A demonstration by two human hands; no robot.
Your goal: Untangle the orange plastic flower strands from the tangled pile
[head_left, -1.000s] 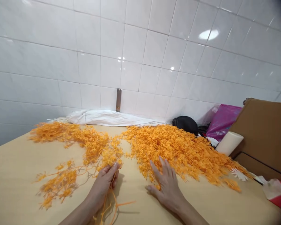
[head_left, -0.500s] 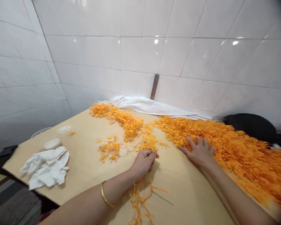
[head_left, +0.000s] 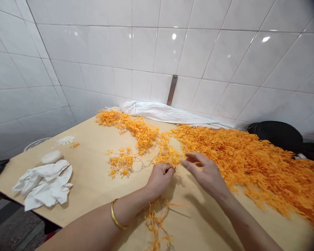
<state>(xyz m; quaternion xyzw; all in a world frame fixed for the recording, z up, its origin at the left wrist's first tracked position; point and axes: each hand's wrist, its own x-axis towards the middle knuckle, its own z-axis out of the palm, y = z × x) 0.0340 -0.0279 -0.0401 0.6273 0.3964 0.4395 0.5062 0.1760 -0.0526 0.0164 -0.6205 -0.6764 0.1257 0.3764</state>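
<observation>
Orange, thread-thin branching stems with frilly, star-like tips make up the sprig [head_left: 170,155] at the near middle of the table [head_left: 99,195]. The left hand [head_left: 161,178] has its grip closed on it, thumb pressed against curled fingers; bare orange stems [head_left: 157,226] lie tangled below that hand. The right hand [head_left: 207,174] has a loose, parted grip, thumb and fingers bent toward the frilly tips; whether they touch I cannot tell. A smooth gold-coloured bangle [head_left: 115,216] circles the left wrist.

Just left of the sprig lies a small spread cluster [head_left: 121,162] of similar tufts, and behind it a longer orange bunch [head_left: 143,132]. To the right sprawls a thick, shaggy orange heap [head_left: 238,157]. Beyond it sits a rounded black case [head_left: 279,136], its contents hidden.

Along the back edge stretches a creased white cloth [head_left: 159,111], under a brown metal strip [head_left: 172,90] on the glossy, faintly veined tile wall [head_left: 94,45]. At the left lie a crumpled thin white sheet [head_left: 48,184], a smooth rounded white object [head_left: 51,157], a daisy-shaped white piece [head_left: 65,140] and a little orange tuft [head_left: 75,144].
</observation>
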